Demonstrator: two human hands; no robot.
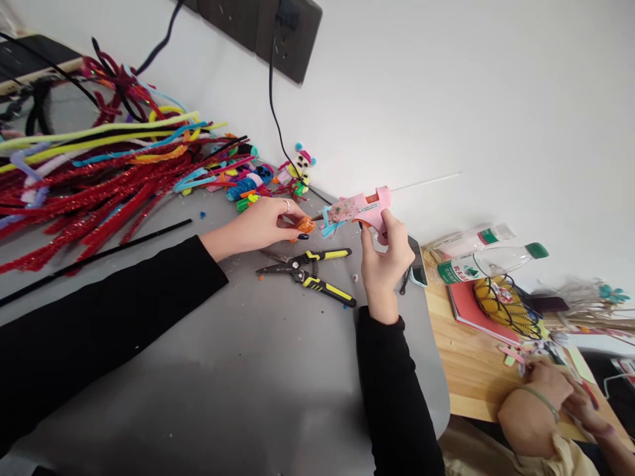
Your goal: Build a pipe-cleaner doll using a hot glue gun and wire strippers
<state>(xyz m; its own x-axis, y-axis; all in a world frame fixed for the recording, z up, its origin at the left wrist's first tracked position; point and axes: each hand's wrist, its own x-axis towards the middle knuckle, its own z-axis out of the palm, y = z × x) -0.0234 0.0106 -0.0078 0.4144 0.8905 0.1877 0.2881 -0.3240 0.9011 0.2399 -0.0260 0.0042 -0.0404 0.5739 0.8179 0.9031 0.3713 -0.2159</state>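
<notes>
My left hand [270, 223] pinches a small orange fuzzy piece [306, 225] between thumb and fingers. From the right, my right hand [385, 254] grips the handle of a pink glue gun [360, 209], its nozzle pointing left at the orange piece. Whether the tip touches it I cannot tell. A thin glue stick [426, 180] pokes out of the gun's back end. Just below both hands, pliers [312, 270] with black and yellow handles lie spread on the grey table [258, 383].
A heap of colourful pipe cleaners [124, 172] covers the left; small fuzzy figures [253, 182] sit behind my left hand. A black cord [272, 99] hangs from the wall socket. At right are a phone [418, 261], a bottle [491, 263] and a co-worker's hands [550, 390] at a wooden table.
</notes>
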